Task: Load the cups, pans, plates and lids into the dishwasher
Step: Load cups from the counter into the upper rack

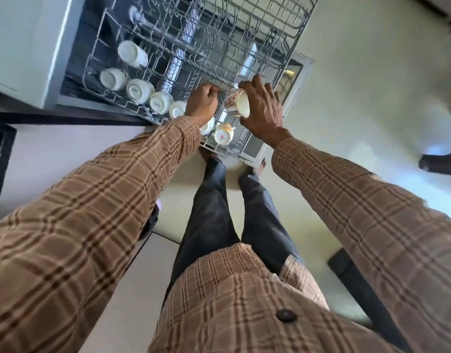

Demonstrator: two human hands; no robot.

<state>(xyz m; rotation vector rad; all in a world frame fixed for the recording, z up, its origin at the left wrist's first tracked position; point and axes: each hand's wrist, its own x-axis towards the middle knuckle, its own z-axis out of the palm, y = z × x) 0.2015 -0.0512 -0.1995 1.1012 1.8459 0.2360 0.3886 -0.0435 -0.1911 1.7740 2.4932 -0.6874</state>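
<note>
The dishwasher's wire upper rack [283,59] is pulled out below me. Several white cups [139,90] stand upside down in a row along its left and near side. My right hand [263,110] grips a patterned cup [238,102] tilted on its side over the rack's near right part. My left hand [202,103] is curled at the rack wires just left of that cup; whether it holds a wire is unclear. Another upturned cup [223,134] with a red mark sits near the rack's front corner.
The open dishwasher door [294,80] lies under the rack. A white cabinet front [28,52] is at the left and a pale counter [53,154] below it. My legs stand on the cream floor [372,85]. Dark furniture [440,164] is at the right.
</note>
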